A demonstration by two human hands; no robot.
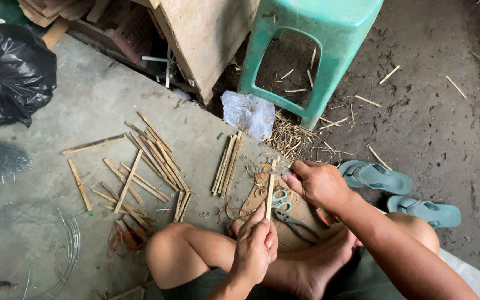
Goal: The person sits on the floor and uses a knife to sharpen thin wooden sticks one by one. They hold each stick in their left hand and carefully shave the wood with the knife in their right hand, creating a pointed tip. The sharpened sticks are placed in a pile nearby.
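bamboo sticks (145,166) beside green stool (312,50)

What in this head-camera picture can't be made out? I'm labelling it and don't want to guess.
- Tool in the right hand: fingers cover it; only a tip meets the bamboo stick.
- Left hand grip: seen from behind.
- Pliers: jaws hidden behind the forearm.
- Wire coil: cut by the left edge.
- Black bag: contents hidden.

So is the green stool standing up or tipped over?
Standing up. The green stool has its seat on top and its legs planted on the dirt floor.
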